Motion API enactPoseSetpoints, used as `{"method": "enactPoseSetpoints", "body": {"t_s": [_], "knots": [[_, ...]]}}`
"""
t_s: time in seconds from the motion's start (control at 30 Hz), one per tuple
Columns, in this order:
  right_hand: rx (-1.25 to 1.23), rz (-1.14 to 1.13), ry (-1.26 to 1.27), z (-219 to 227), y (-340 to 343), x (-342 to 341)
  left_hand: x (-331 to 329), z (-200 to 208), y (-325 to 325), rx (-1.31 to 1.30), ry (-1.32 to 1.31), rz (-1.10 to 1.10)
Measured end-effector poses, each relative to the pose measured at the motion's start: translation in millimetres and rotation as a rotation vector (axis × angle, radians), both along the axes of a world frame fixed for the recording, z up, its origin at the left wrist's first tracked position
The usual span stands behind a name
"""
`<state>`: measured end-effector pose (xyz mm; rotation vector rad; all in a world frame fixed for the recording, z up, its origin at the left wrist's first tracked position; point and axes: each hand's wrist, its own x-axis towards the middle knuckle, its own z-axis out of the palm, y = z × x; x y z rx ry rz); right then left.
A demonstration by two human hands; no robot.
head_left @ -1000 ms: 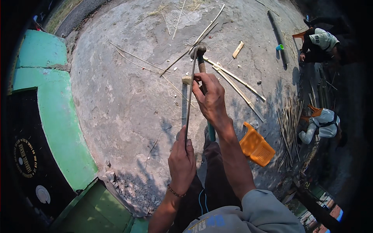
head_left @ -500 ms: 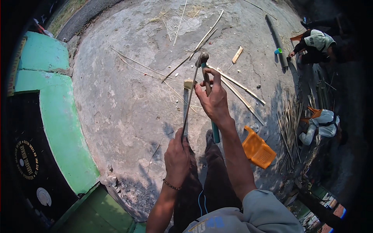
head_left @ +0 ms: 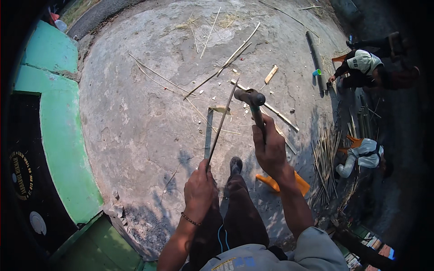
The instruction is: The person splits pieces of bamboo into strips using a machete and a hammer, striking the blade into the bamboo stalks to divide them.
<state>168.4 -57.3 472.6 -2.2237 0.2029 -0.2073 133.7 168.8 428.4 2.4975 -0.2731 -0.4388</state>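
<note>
My left hand (head_left: 198, 189) is closed round the lower end of a long, thin dark metal bar (head_left: 221, 126), which slants up and away with its tip beside the hammer head. My right hand (head_left: 272, 151) grips a hammer (head_left: 255, 108) by the handle, just below its rounded steel head; the rest of the handle is hidden by the hand and forearm. A small gap separates bar and hammer. Beyond my left hand, a flat grey strip (head_left: 209, 135) runs to a pale wooden piece (head_left: 220, 109) at its far end; whether they are joined I cannot tell.
Split bamboo strips (head_left: 233, 56) lie on the concrete. An orange plastic chair (head_left: 302, 183) is partly behind my right forearm. At right are a bamboo strip pile (head_left: 324, 167), a dark pole (head_left: 314, 58) and two seated people. A green wall (head_left: 63, 149) borders the left.
The hammer has swung right, away from the bar, its head now pointing up and nearer. My right hand has moved right and down. My left hand keeps hold of the bar. The view has shifted.
</note>
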Motion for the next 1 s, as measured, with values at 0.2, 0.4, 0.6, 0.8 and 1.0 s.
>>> {"method": "enactPoseSetpoints", "body": {"t_s": [0.2, 0.4, 0.6, 0.8, 1.0], "knots": [[0.116, -0.005, 0.036, 23.1, 5.9, -24.6, -5.5, -1.3, 12.9, 0.026, 0.024, 0.019], [0.344, 0.067, -0.208, -12.1, 23.1, -29.5, -6.4, -3.0, 20.7, -0.011, -0.022, 0.029], [0.065, 0.028, 0.179, -2.5, 8.6, -9.1, -7.5, -10.2, 28.1, 0.012, -0.024, 0.065], [0.348, -0.008, -0.147, 23.5, 25.1, -25.4, -2.4, 2.6, 29.9, -0.032, -0.014, 0.038], [-0.019, 0.118, 0.27, 2.0, 24.2, 8.1, -0.9, -6.7, 28.7, 0.009, 0.082, 0.052]]}}
